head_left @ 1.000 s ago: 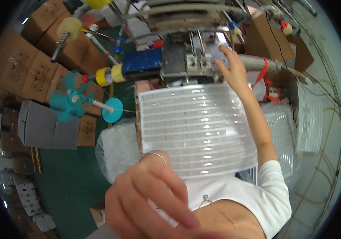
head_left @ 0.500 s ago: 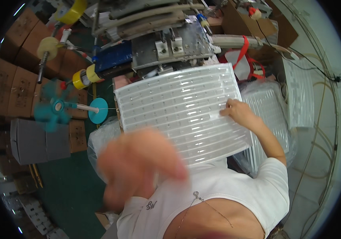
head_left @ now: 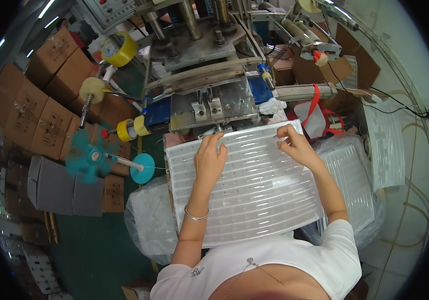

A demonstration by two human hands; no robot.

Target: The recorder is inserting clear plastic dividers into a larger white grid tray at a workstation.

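A wide translucent white ribbed plastic tray [head_left: 244, 200] lies in front of my body, with rows of tiny pieces along its grooves. My left hand [head_left: 210, 159] hovers over its far part, fingers bent forward and thumb apart, with nothing visible in it. Over the tray's far right corner, my right hand [head_left: 295, 147] has thumb and forefinger curled toward each other around a small clear bit too small to name. Just beyond the tray is a metal machine plate [head_left: 182, 112] carrying two small upright metal fixtures [head_left: 208, 110].
A press head [head_left: 194, 47] stands above the plate. Left are a tape roll [head_left: 119, 49], a turquoise fan [head_left: 92, 156], a grey box [head_left: 54, 185] and stacked cartons [head_left: 49, 125]. Bagged ribbed trays [head_left: 349, 182] lie right, near a red strap [head_left: 313, 107].
My left hand has come from a blur close to the camera to the tray's far part. My right hand has moved toward the tray's far edge. The view has tilted up, showing more machine.
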